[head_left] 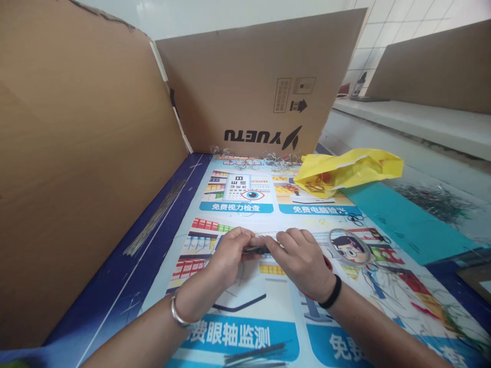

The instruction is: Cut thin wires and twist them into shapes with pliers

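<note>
Over the middle of the printed sheet, my left hand (233, 253) is closed around a small dark, narrow object (256, 250), its kind too small to make out. My right hand (297, 258) meets it from the other side, thumb and forefinger pinched at the object's right end. The fingertips of both hands nearly touch and hide part of it. A thin strand seems to run between the hands. A dark bundle of thin rods or wires (255, 356) lies at the near edge, below the hands.
Cardboard panels (245, 92) stand at the back and left. On the left lies a bundle of thin wires (155, 217). A yellow bag (353, 168) rests at the back right beside a teal sheet (406, 220) and tangled wire scraps (437, 202). Loose strands are scattered on the printed sheet (245, 332).
</note>
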The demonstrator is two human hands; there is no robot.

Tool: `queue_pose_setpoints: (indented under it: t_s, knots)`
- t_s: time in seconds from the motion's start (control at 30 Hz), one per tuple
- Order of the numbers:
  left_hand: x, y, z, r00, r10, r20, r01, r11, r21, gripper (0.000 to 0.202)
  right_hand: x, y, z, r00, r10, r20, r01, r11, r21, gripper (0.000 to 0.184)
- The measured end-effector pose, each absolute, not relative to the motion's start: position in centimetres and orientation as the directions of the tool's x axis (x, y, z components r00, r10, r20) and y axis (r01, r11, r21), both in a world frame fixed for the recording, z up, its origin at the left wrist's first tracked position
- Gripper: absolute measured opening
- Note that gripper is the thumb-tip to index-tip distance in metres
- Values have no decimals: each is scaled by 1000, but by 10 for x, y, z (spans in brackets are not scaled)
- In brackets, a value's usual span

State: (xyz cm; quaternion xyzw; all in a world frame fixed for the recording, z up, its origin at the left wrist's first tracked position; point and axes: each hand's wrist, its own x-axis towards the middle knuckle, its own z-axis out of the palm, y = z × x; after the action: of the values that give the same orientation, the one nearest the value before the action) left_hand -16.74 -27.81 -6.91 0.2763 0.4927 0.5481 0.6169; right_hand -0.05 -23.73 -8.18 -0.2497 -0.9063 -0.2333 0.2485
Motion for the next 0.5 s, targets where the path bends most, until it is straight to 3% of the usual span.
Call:
queue_pose_setpoints:
  t_s: [0.3,0.5]
  knots:
    - [-177,-273,-66,-17,991,-130,-302,119,946,23,-2,-237,-86,-739,375,559,590,761,270,12]
    - [-185,-272,-65,61,998,-18,-137,26,990,20,-5,-240,-86,-742,417,525,589,779,214,6]
